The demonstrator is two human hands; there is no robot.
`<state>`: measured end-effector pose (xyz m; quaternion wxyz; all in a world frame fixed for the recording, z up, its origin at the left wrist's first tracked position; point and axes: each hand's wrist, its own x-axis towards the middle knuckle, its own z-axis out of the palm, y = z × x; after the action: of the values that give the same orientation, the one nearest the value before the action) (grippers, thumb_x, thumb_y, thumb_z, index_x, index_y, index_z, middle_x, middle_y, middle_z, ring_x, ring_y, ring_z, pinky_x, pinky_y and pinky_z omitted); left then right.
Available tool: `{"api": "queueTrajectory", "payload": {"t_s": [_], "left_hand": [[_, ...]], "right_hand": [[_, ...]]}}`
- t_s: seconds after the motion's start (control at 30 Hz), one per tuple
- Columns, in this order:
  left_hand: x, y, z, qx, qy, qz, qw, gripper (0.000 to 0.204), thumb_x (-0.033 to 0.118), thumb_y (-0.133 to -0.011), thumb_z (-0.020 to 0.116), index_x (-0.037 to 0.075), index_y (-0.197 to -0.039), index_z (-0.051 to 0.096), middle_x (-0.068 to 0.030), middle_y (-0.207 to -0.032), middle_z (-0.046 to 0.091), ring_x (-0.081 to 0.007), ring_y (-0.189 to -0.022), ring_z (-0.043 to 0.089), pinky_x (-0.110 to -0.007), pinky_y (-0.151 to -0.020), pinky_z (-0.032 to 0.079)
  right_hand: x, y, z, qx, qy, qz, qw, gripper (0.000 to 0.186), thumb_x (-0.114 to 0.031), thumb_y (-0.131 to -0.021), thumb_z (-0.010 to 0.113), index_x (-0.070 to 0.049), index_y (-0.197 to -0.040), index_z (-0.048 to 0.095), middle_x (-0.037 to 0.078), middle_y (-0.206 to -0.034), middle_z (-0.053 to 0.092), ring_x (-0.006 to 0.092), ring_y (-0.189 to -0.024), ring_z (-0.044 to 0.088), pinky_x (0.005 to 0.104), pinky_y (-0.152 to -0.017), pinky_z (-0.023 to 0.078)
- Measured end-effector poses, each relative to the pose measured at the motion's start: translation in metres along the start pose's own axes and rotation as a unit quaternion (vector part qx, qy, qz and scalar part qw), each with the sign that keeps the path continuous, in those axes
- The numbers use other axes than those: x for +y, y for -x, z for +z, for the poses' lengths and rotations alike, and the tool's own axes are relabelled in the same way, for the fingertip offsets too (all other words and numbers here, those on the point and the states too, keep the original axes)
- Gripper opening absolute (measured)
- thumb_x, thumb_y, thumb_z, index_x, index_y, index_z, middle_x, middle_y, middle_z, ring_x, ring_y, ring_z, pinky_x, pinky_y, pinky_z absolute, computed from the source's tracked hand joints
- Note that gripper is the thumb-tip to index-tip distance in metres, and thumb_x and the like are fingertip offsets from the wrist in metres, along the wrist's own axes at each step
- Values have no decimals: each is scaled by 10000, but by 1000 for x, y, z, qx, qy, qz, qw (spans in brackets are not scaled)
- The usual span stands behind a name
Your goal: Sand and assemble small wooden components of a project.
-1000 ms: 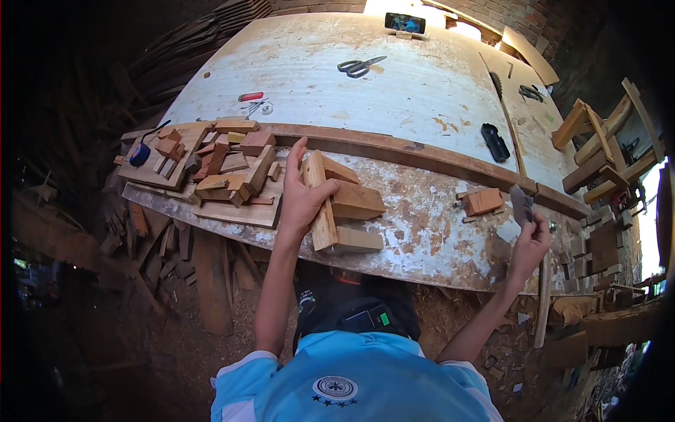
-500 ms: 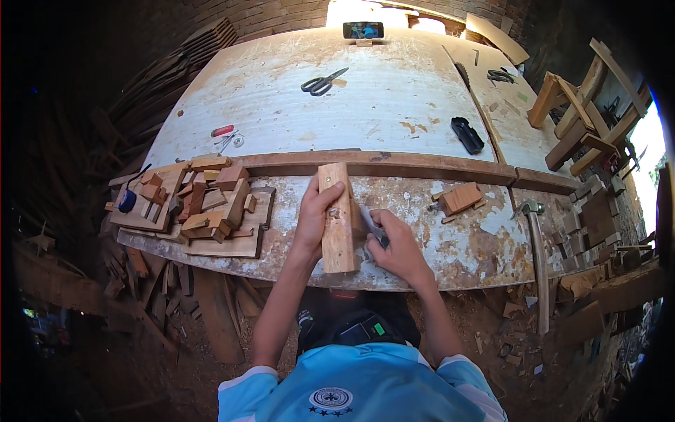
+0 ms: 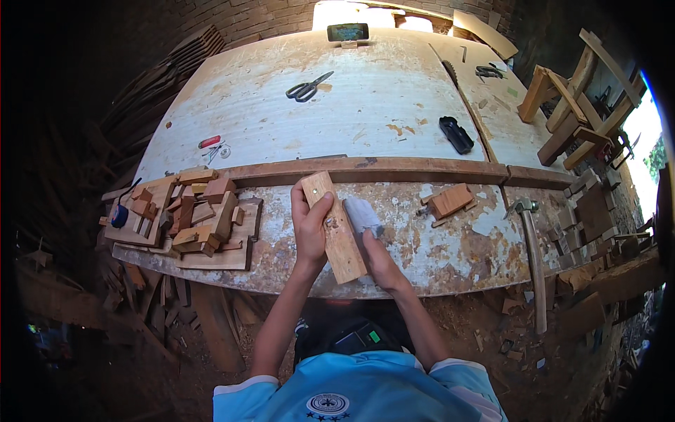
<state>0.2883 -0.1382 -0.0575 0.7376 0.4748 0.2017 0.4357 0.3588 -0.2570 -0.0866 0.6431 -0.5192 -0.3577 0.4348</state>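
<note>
My left hand [image 3: 308,228] is closed round a long pale wooden block [image 3: 342,243], thumb across its upper face. The block is tilted, its far end leaning left, with a small round metal spot near that end. Close to its right side, my right hand [image 3: 382,264] grips a folded grey-white sheet that looks like sandpaper [image 3: 363,214]. Most of the right fingers are hidden behind the sheet and block. Whether the sheet touches the block I cannot tell. On the bench to the right lies a small reddish wooden block plane [image 3: 451,202].
A wooden rail [image 3: 415,169] crosses the worn bench [image 3: 281,260]. Cut wood pieces [image 3: 204,211] are heaped at left; a hammer [image 3: 531,246] hangs over the right front edge. Beyond the rail lie scissors [image 3: 306,90], a black case [image 3: 457,135] and a propped phone [image 3: 348,32].
The wooden block has turned, its near end swinging right. My right hand has brought the grey-white sheet up into view beside the block, showing its broad face. The whole view has shifted slightly.
</note>
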Motion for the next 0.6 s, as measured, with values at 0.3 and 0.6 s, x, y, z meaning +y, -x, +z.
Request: {"api": "queueTrajectory", "payload": {"t_s": [0.3,0.6], "left_hand": [[4,6,1,0,5,13,1000,391,57,-843,510,31,-1198,347,-57,-992,475,-108,-878,490,-263,-769,438],[3,5,6,-9,22,7,1000,381,44,-838,503,34,-1185,346,-73,-1006,478,-113,-866,512,-267,-766,452]], "right_hand": [[7,-14,1,-39,-37,114,992,644,-442,-976,181,87,-1275,395,166,-1266,469,208,-1177,433,322,-1013,298],[7,-6,0,-40,-51,12,998,634,-500,-959,229,19,-1280,397,121,-1113,558,147,-973,563,289,-848,444]]}}
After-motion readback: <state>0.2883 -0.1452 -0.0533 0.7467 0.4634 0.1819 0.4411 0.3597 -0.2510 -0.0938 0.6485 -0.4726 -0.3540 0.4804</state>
